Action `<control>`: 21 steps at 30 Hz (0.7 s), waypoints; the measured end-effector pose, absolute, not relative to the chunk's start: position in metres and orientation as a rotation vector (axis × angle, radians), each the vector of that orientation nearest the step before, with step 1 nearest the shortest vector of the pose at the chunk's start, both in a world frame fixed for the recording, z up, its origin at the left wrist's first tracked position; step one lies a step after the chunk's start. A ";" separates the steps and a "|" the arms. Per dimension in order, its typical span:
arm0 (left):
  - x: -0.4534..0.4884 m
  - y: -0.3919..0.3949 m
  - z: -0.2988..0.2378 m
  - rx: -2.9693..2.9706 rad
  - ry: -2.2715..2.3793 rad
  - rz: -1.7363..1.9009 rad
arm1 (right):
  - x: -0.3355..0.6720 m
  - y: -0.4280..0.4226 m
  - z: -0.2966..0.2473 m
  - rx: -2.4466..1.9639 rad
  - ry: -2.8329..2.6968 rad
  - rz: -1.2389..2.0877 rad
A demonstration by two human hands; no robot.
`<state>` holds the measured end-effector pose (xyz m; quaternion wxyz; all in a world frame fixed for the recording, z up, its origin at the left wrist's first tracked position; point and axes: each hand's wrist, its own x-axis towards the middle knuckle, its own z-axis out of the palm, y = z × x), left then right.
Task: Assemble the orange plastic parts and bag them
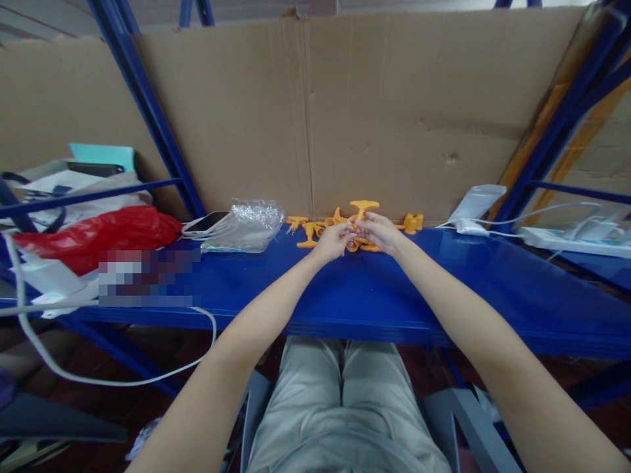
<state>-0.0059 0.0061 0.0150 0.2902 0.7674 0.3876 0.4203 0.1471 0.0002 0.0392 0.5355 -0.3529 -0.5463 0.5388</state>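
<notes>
I sat in what looked like a workshop, at a blue metal rack (149, 108) whose shelf (369, 302) served as a bench under my left hand (333, 242) and right hand (379, 231), with cardboard sheets (394, 118) walling it off just beyond them. Small yellow parts (309, 231) lay clustered close around both hands, a white power strip (582, 244) stretched well to their right, and a red plastic bag (108, 231) and white cables (20, 302) lay well to their left.

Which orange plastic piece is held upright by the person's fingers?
The T-shaped orange plastic piece, crossbar up, between left hand and right hand; the other pieces lie around them.
</notes>
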 end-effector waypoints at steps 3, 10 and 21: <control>-0.003 0.006 0.018 1.906 1.046 1.163 | 0.152 0.009 0.037 -0.873 -1.347 1.172; -0.014 0.003 0.037 1.730 1.076 1.320 | 0.173 0.018 0.030 -1.352 -1.923 -0.056; -0.089 0.069 0.072 1.515 1.820 1.227 | 0.170 0.018 0.016 -1.484 -2.429 -0.165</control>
